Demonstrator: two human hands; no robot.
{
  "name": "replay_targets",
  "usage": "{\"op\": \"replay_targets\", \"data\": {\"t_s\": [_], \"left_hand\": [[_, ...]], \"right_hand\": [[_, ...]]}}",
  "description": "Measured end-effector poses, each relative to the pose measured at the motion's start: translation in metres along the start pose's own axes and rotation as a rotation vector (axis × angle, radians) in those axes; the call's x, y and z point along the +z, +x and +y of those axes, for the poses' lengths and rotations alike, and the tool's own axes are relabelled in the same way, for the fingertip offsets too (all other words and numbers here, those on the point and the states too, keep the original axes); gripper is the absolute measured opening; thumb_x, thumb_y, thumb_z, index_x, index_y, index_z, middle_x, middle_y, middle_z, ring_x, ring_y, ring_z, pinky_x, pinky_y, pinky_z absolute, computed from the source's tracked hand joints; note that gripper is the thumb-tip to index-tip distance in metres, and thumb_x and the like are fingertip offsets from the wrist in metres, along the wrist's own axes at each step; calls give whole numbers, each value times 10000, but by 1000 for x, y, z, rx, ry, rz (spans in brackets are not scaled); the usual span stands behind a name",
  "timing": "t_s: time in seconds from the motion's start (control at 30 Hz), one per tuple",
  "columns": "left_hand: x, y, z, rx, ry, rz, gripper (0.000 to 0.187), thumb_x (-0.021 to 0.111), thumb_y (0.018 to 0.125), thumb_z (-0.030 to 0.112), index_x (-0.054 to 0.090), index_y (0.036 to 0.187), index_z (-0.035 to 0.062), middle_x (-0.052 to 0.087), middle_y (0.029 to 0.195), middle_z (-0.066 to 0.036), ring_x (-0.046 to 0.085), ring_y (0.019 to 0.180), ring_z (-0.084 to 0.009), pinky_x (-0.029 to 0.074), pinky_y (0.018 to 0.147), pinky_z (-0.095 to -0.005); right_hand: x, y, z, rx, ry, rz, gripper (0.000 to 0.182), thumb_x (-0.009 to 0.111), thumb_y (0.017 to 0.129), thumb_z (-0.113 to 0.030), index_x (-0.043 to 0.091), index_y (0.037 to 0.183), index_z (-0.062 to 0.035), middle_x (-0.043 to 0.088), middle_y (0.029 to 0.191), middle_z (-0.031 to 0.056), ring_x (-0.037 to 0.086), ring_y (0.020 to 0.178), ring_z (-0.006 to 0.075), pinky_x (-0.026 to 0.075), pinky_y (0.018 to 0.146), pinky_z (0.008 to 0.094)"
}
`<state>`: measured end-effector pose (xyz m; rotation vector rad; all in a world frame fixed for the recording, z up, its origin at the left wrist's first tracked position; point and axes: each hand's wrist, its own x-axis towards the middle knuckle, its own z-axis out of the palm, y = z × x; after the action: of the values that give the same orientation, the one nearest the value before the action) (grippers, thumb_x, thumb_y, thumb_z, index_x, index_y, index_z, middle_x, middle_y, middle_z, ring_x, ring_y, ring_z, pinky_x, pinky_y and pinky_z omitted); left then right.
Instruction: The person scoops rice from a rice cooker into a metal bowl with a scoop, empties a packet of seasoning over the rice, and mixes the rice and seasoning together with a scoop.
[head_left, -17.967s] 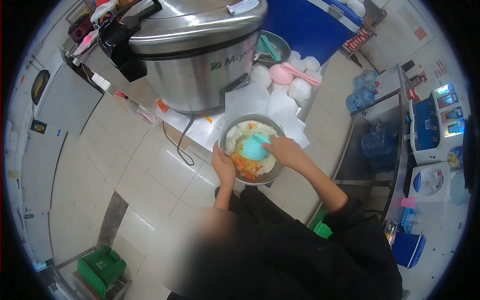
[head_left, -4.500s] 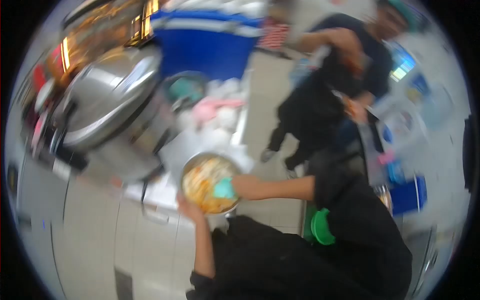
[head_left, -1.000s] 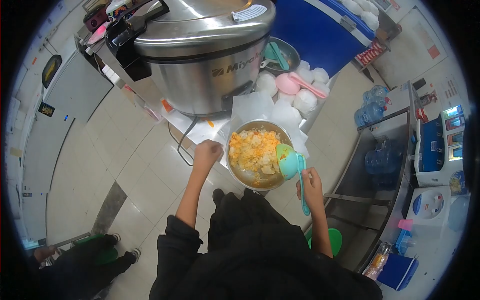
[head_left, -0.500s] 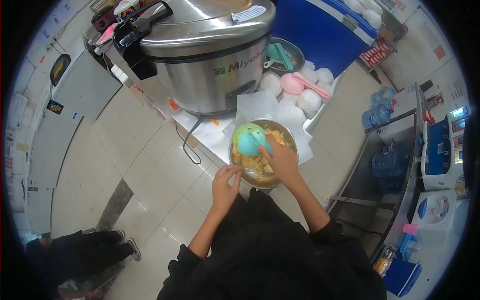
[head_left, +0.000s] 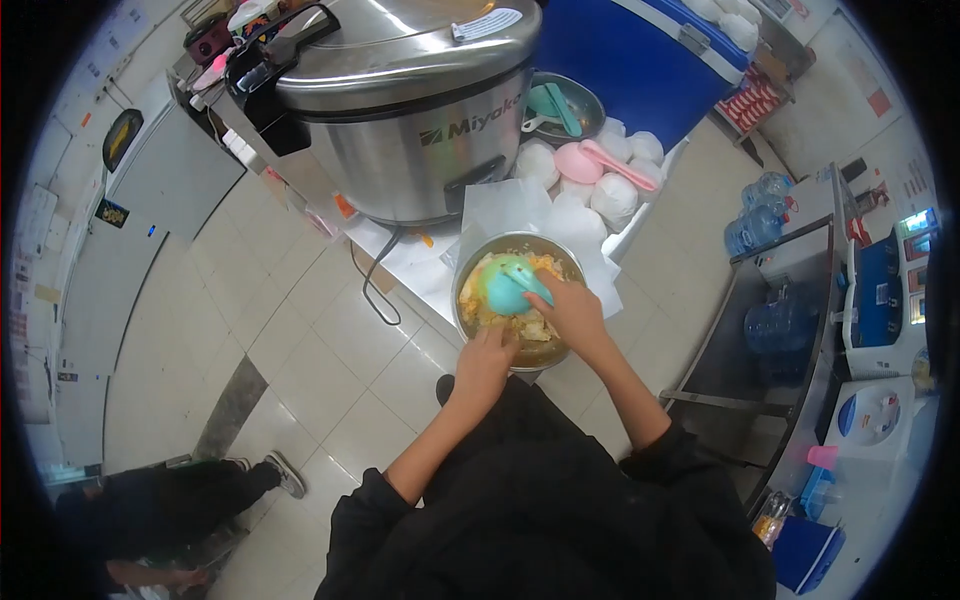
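My right hand (head_left: 573,312) grips the handle of a turquoise-green scoop (head_left: 508,286), its rounded cup over the food. Below it, a round metal bowl (head_left: 549,358) holds a yellow-orange and whitish food mixture (head_left: 470,300), which looks like rice with bits in it. My left hand (head_left: 487,360) reaches over the near rim, fingers bent down and close together at the food. What its fingertips hold, if anything, is hidden. White paper sheets (head_left: 495,208) lie under and behind the bowl.
A large steel rice cooker (head_left: 400,150) stands behind the bowl, its cable (head_left: 368,285) hanging down. White wrapped bundles (head_left: 613,200), a pink scoop (head_left: 580,162) and a pan (head_left: 590,105) with another green scoop lie right of it, near a blue cooler box (head_left: 630,60). Another person (head_left: 180,510) is at lower left.
My left hand has moved right and up from beside the rim to the food in the bowl. The scoop has shifted slightly within the bowl, still in my right hand.
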<state>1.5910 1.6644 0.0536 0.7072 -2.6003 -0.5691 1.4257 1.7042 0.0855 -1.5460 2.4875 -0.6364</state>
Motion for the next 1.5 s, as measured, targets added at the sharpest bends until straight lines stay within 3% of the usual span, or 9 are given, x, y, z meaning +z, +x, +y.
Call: {"op": "replay_targets", "data": {"t_s": [0.27,0.37,0.57,0.83,0.97,1.07,1.13,1.3,1.5], "left_hand": [[13,11,10,72,-123,99,180,572,701,103,608,874,69,588,812,-80,549,840,-218,407,686,-359],[7,15,15,-188,-154,-444,261,581,684,101,600,943,74,593,920,-77,528,928,-226,397,745,-373],[3,16,16,181,264,137,182,606,709,135,614,886,90,568,988,-20,500,974,-192,359,835,-394],[-9,1,10,-85,-317,-74,323,636,685,100,512,983,92,540,934,-85,496,956,-256,326,915,-430],[-11,12,1,37,-80,-75,352,591,699,40,498,1038,70,504,1038,-106,466,1015,-268,323,928,-401],[-40,10,16,-101,52,64,421,543,713,-3,454,1121,48,431,1162,-142,415,1086,-300,305,948,-379],[-16,-4,-12,-376,-322,467,469,542,740,43,406,1189,51,395,1221,-171,373,1117,-369,313,913,-426],[15,-13,-51,-646,-471,118,129,408,878,141,402,921,20,537,643,-182,560,561,-278,431,553,-400],[29,-4,-70,-684,-957,139,123,425,890,151,377,876,39,514,557,-88,470,384,-113,353,342,-230]], "right_hand": [[-48,-11,21,243,109,-53,292,569,795,-357,542,962,-119,556,612,145,561,599,332,417,528,393],[-41,-18,24,165,102,56,309,575,789,-366,544,970,-116,551,599,141,556,572,317,411,517,385],[-37,-21,17,258,171,-27,329,580,784,-370,546,979,-106,543,600,142,548,551,294,414,522,377],[-45,-25,18,273,248,-7,310,553,799,-354,540,964,-92,585,671,168,594,677,327,440,586,381],[-50,-21,16,374,287,-104,319,547,801,-365,534,972,-95,585,672,174,592,683,334,437,586,409],[-36,-19,11,262,108,-71,338,538,805,-375,518,991,-94,579,650,169,587,662,334,440,586,428],[-21,-10,3,-17,-50,-1,311,545,805,-353,526,976,-94,585,639,124,583,576,298,433,487,365],[14,10,-36,-258,-179,-142,316,534,802,-357,488,977,-97,573,597,113,586,550,280,443,474,384],[50,22,-3,-206,-192,-185,296,510,822,-320,433,959,-69,572,583,115,590,541,278,450,467,390]]}}
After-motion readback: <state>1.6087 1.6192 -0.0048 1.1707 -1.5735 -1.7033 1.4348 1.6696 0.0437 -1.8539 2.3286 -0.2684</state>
